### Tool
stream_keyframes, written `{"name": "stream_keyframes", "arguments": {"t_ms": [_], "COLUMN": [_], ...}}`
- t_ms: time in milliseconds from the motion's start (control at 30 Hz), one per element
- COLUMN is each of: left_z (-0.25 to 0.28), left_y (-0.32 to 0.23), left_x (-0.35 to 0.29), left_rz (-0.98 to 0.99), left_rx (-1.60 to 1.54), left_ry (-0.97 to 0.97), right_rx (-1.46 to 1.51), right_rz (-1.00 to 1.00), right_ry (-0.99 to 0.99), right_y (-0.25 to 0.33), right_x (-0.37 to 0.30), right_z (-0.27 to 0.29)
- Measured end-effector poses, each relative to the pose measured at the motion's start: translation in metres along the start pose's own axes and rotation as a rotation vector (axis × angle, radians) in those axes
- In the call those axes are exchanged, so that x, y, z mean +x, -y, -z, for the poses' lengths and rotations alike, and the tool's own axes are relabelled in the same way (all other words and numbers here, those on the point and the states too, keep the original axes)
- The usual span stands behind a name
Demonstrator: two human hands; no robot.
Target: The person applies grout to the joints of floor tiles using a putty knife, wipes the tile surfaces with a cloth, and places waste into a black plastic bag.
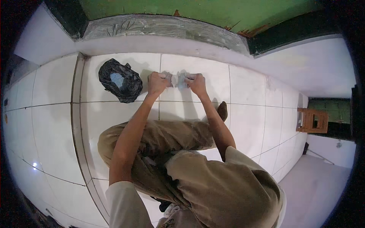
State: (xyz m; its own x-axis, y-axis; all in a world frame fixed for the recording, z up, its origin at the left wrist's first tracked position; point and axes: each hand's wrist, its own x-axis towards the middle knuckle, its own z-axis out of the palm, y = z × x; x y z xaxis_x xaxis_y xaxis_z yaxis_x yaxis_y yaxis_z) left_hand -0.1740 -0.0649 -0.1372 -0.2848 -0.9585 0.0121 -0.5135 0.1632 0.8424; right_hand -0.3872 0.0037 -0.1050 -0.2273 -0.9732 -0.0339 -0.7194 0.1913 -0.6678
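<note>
I sit on a floor of white tiles (247, 119), both arms stretched toward the wall ahead. My left hand (156, 83) is closed on a small greyish-brown flat piece (169, 79) held low over the tiles. My right hand (197, 84), a short way to its right, pinches a pale blue-grey piece (183, 80). The two pieces face each other with a narrow gap; their exact kind is too small to tell. Left of my left hand stands a black plastic bag (131, 84), its mouth open on a light blue-grey powdery mass (117, 79).
Ahead runs a low white wall base (140, 43) beneath a grey sill and a green panel (197, 9). A raised tile edge (77, 125) crosses the floor on my left. Far right stands a brown wooden stool (313, 121). My bent legs (178, 133) lie close to my hands.
</note>
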Motion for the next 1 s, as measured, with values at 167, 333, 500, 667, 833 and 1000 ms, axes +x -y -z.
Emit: {"name": "stream_keyframes", "arguments": {"t_ms": [167,333,500,667,833,1000], "left_z": [0.007,0.005,0.01,0.016,0.038,0.08], "left_y": [-0.032,-0.022,-0.034,-0.042,-0.063,-0.074], "left_x": [-0.004,-0.003,-0.006,-0.006,-0.003,0.004], "left_rz": [0.232,0.069,0.167,0.183,0.02,0.073], "left_rx": [-0.085,-0.062,-0.193,-0.284,-0.221,-0.216], "left_ry": [0.076,0.084,0.152,0.181,0.076,0.033], "right_rx": [0.07,0.054,-0.091,0.078,0.156,0.206], "right_rz": [-0.047,-0.023,0.013,-0.035,-0.063,0.024], "right_ry": [0.04,0.004,0.018,-0.038,-0.056,0.036], "right_y": [0.01,0.011,0.009,0.033,0.045,0.104], "right_x": [-0.001,0.001,-0.001,-0.005,0.003,0.014], "right_z": [0.003,-0.009,-0.007,0.004,0.016,0.033]}}
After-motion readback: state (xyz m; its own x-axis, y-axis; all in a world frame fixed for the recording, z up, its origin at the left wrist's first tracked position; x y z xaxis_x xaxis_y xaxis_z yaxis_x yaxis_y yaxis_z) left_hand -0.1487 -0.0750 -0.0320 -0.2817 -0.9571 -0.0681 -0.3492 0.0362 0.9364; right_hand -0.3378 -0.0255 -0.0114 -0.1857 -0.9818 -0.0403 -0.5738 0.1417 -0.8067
